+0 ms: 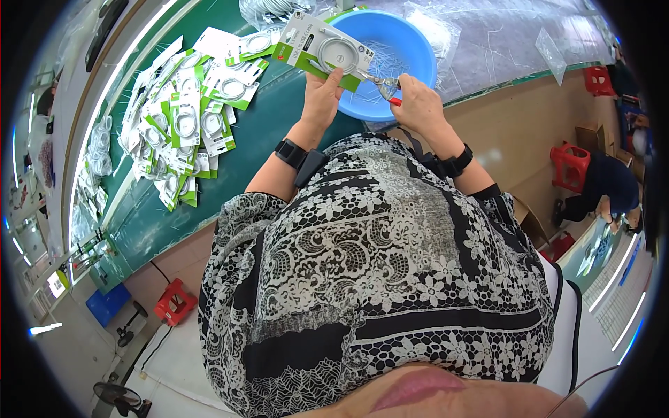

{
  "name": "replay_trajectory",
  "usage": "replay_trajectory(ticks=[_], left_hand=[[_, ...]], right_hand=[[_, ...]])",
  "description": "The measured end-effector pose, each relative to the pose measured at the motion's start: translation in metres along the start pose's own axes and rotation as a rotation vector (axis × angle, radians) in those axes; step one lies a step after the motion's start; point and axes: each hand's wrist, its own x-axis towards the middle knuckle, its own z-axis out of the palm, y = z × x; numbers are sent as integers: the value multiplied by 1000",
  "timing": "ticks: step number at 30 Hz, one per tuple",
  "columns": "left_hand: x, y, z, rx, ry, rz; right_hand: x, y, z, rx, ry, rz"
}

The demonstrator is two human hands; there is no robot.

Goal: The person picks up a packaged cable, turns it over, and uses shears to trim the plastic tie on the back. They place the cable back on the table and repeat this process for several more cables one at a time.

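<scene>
Green tabletop below, the left hand pinches a lettered cable card while the right hand clasps red-handled pliers.

Package left of basin (strips inside); pile farther left.

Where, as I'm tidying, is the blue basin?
In the head view, the blue basin is at the top, just beyond the right hand, right of the packaged cables.

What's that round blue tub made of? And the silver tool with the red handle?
The round blue tub looks like plastic, smooth and slightly shiny, with one even colour. The silver hand tool is probably metal: it glints bright grey. Its red handle could be plastic or rubber; too little shows to tell.
</scene>
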Motion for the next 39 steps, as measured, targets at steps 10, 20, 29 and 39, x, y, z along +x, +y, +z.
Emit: replay_trajectory(ticks=[10, 20, 29, 39], left_hand=[[0, -8, 4, 37, 2, 23], [-1, -15, -3, 105, 4, 44], [8, -10, 5, -81, 70, 55], [-4, -19, 14, -103, 85, 13]], right_hand=[[4, -2, 4, -39, -22, 29], [8, -2, 6, -77, -85, 66], [24, 2, 17, 333, -169, 118], [58, -19, 48, 588, 131, 55]])
